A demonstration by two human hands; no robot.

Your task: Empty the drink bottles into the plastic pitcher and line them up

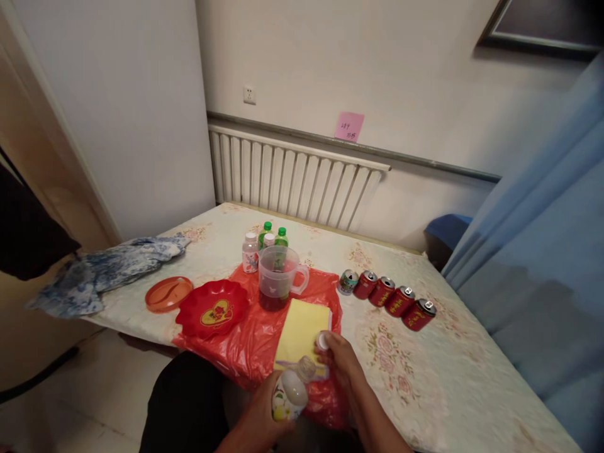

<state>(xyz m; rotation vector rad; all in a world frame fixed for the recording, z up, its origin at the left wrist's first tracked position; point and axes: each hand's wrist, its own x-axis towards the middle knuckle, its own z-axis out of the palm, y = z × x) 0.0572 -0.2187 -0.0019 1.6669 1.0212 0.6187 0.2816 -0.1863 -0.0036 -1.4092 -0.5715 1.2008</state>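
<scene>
My left hand point(267, 406) is wrapped round a plastic bottle point(289, 396) with a flowered label, tilted so its uncapped neck points up and to the right. Between the fingers of my right hand point(337, 355) is a white bottle cap point(323, 340), apart from the bottle's mouth. Both hands are above the near edge of a yellow cloth point(304, 324), which lies on a red plastic bag point(248, 333). Just beyond, a clear measuring jug point(278, 277) with a handle holds dark liquid.
Behind the jug stand several bottles, including a white-capped one point(250, 253). A red scalloped plate point(189, 318) and an orange lid point(163, 294) lie left. Several cans, one a red can point(400, 301), form a row at right. A blue-white cloth point(117, 270) hangs over the left edge.
</scene>
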